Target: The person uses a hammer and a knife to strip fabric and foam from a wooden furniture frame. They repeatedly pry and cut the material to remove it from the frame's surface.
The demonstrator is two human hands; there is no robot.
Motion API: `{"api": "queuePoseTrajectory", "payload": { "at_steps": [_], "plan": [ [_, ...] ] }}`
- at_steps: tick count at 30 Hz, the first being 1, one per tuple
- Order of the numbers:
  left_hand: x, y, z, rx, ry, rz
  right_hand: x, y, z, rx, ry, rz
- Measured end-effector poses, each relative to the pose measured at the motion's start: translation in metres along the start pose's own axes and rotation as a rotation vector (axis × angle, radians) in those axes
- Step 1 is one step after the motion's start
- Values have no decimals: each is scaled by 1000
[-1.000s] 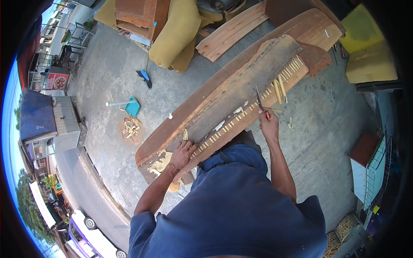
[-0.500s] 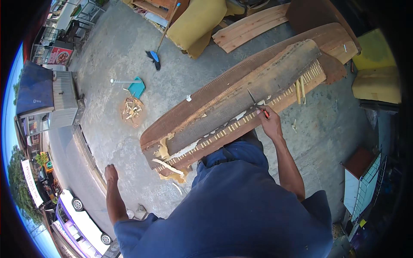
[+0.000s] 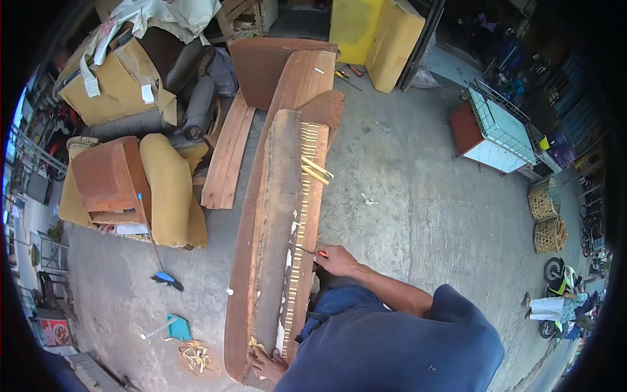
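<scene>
A long furniture frame point(image 3: 264, 215) with brown fabric lies before me, running away from my body. Along its right side goes a row of short pale strips point(image 3: 302, 228) beside torn white scraps. My right hand point(image 3: 338, 260) is closed round the red-orange handle of a thin pointed tool point(image 3: 302, 248), whose dark blade lies over the strips. Its exact kind is unclear. At the frame's near end, my left hand point(image 3: 266, 364) rests on the fabric with its fingers spread, next to a torn tan scrap. Several loose pale sticks point(image 3: 316, 171) lie across the strips farther up.
Left on the concrete floor are a blue-headed broom point(image 3: 167, 281), a teal dustpan point(image 3: 179, 328) and a debris pile point(image 3: 197, 357). Dismantled sofa parts point(image 3: 166, 189) and wooden planks point(image 3: 228, 153) stand beyond. Hand tools point(image 3: 348, 73) lie far ahead; a white-topped cabinet point(image 3: 499, 134) stands right.
My view has turned to the right, so the frame now runs lengthwise away from me. My left hand has come from open air onto its near end. My right hand still holds the tool.
</scene>
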State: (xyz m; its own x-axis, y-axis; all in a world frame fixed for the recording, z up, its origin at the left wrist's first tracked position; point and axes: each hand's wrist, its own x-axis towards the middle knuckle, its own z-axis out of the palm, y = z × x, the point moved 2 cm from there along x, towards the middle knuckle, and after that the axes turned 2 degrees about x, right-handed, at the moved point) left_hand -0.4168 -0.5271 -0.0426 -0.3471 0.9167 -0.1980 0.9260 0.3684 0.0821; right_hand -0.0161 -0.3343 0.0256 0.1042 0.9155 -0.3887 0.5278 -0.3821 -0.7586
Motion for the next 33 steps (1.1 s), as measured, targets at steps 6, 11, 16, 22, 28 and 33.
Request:
{"api": "queuePoseTrajectory", "payload": {
  "at_steps": [6,11,16,22,28,33],
  "plan": [
    [28,-115,47,-35,-138,338,-7,4,19,27,-84,-37],
    [72,-69,36,54,-168,239,27,20,17,70,-58,-160],
    [101,-19,17,127,-118,81,47,30,-36,113,-5,-289],
    [110,24,3,170,15,-66,48,72,-103,180,63,-235],
    [127,56,-7,-9,281,-58,20,99,-137,347,196,-124],
    [185,230,-15,-298,352,363,-15,91,-146,284,12,-151]
  ]
}}
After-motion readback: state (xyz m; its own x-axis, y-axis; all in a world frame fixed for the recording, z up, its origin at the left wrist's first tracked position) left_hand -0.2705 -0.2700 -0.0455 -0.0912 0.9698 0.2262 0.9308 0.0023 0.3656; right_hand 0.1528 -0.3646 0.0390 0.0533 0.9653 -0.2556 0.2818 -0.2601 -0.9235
